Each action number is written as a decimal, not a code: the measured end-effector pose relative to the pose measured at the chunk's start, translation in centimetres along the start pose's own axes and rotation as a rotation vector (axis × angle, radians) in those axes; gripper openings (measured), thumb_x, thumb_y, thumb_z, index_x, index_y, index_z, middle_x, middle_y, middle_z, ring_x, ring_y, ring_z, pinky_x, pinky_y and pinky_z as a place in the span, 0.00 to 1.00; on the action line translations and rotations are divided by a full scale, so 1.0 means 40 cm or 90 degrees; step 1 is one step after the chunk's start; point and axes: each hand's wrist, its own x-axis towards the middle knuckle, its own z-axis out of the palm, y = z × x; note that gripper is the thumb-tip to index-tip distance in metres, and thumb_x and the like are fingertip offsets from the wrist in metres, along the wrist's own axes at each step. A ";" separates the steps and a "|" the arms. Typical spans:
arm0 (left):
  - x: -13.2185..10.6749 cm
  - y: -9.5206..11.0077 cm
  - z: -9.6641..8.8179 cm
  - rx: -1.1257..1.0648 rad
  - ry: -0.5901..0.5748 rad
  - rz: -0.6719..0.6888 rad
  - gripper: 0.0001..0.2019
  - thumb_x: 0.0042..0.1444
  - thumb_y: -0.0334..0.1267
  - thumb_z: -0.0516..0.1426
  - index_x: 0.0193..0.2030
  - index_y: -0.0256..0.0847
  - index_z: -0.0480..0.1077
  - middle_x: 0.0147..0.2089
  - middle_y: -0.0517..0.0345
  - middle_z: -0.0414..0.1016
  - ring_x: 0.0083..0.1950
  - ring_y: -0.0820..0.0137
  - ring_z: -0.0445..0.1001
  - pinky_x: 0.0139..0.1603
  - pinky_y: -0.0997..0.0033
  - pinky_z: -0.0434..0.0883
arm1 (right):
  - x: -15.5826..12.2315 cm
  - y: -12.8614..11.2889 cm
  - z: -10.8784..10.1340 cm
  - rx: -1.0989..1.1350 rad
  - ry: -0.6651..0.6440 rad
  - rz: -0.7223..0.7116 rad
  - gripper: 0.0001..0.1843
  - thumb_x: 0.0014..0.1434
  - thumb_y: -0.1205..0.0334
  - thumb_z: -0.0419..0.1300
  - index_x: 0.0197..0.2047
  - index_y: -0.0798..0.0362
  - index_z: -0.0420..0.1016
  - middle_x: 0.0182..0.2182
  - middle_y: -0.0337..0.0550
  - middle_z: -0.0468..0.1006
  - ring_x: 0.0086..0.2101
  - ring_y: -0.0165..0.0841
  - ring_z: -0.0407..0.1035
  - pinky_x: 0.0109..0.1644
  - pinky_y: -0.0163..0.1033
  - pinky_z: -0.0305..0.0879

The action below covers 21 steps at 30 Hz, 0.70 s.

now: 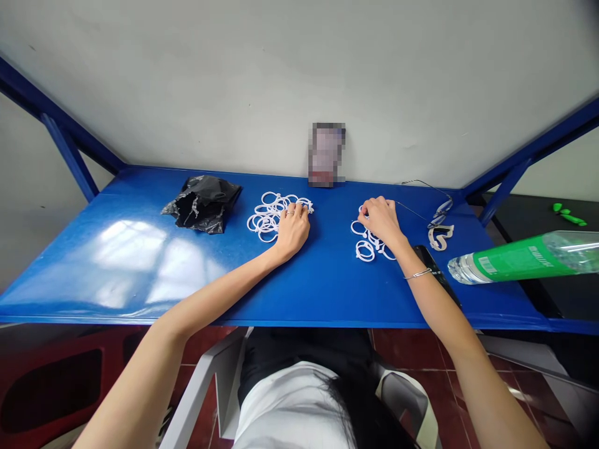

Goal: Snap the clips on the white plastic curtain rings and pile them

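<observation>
A loose pile of thin white plastic rings [266,223], each with a small knob, lies on the blue tabletop [327,274]. My left hand [294,229] rests on the right side of this pile, its fingers curled down onto the rings; the fingertips are partly hidden. A smaller group of the same white rings [365,251] lies farther right. Over that group is my right hand [382,218], thumb and fingers pinched together at a white ring on its upper left edge. The palm hides some of the rings under it.
A crumpled black plastic bag [210,202] lies left of the rings. A blurred phone-like device [326,156] leans on the wall. To the right are eyeglasses [440,212], a white curved object [440,237], a dark phone [433,268] under my wrist and a green-labelled bottle [519,259].
</observation>
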 end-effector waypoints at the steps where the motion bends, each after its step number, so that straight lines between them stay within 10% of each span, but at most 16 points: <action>1: -0.001 0.001 0.001 -0.004 0.011 -0.001 0.16 0.62 0.27 0.47 0.52 0.32 0.70 0.52 0.38 0.74 0.54 0.51 0.71 0.47 0.56 0.69 | 0.001 -0.002 -0.004 0.014 0.030 0.000 0.10 0.61 0.67 0.51 0.29 0.53 0.67 0.35 0.53 0.78 0.43 0.48 0.67 0.50 0.54 0.58; 5: -0.006 0.006 0.004 -0.057 0.092 0.083 0.16 0.64 0.32 0.50 0.57 0.34 0.67 0.53 0.40 0.73 0.56 0.53 0.71 0.50 0.56 0.70 | 0.001 -0.022 -0.023 0.194 0.087 0.001 0.08 0.64 0.62 0.51 0.33 0.51 0.67 0.36 0.49 0.79 0.43 0.45 0.69 0.52 0.52 0.59; 10: -0.011 0.012 0.015 -0.128 0.157 0.306 0.16 0.67 0.38 0.50 0.59 0.37 0.65 0.53 0.43 0.72 0.56 0.59 0.71 0.54 0.59 0.71 | -0.014 -0.084 -0.016 0.626 -0.071 -0.049 0.15 0.64 0.48 0.55 0.35 0.50 0.69 0.31 0.41 0.78 0.35 0.35 0.71 0.45 0.41 0.64; 16: -0.015 0.005 0.024 -0.161 0.185 0.309 0.14 0.70 0.43 0.48 0.36 0.40 0.67 0.38 0.52 0.74 0.42 0.66 0.74 0.41 0.67 0.71 | -0.029 -0.141 0.023 0.767 -0.194 -0.040 0.23 0.56 0.38 0.60 0.32 0.52 0.70 0.24 0.35 0.70 0.28 0.31 0.66 0.39 0.39 0.63; 21: -0.018 0.005 0.022 -0.229 0.183 0.280 0.17 0.70 0.49 0.45 0.41 0.39 0.66 0.38 0.53 0.74 0.38 0.69 0.73 0.37 0.71 0.68 | -0.031 -0.143 0.028 0.783 -0.220 -0.040 0.24 0.57 0.38 0.60 0.30 0.52 0.70 0.22 0.34 0.69 0.27 0.30 0.65 0.38 0.38 0.62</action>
